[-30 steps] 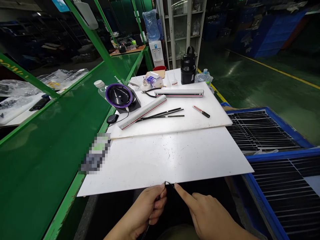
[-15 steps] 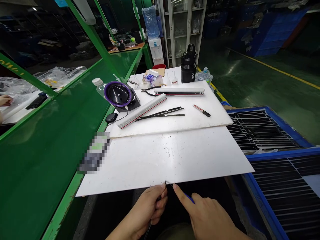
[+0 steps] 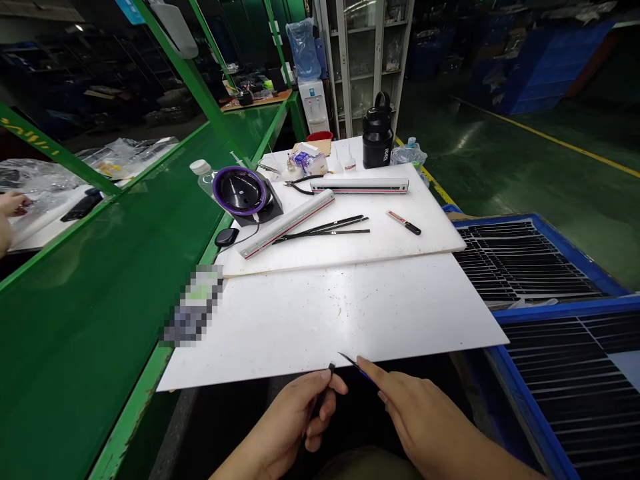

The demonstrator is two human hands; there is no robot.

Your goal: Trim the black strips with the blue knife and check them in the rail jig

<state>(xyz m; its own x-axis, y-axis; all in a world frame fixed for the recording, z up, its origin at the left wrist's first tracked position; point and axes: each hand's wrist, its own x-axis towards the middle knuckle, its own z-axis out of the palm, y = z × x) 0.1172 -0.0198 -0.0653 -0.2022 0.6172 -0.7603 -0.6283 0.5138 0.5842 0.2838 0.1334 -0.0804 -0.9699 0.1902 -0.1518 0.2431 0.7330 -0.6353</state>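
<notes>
Below the near edge of the white board (image 3: pixel 350 313), my left hand (image 3: pixel 307 413) pinches a thin black strip (image 3: pixel 331 367), whose small end sticks up past the thumb. To its right, my right hand (image 3: pixel 415 407) grips a slim pointed blade tool (image 3: pixel 349 359) with a blue handle, index finger stretched along it. The blade tip points left over the board's edge, apart from the strip. Several black strips (image 3: pixel 335 227) lie on the white foam slab (image 3: pixel 410 247), beside a silver bar (image 3: pixel 287 225) with a red line.
On the slab are a cutter (image 3: pixel 404 223), pliers (image 3: pixel 300 183) and a second bar (image 3: pixel 359 186). A black flask (image 3: pixel 377 133) and a purple-rimmed fan (image 3: pixel 240 190) stand farther back. Blue trays (image 3: pixel 545 307) of strips sit right. Another person's hand (image 3: pixel 13 203) shows far left.
The blade tool has moved up and away from the strip's end, with my right hand shifting slightly right. My left index finger has stretched out a little. The view has shifted slightly.
</notes>
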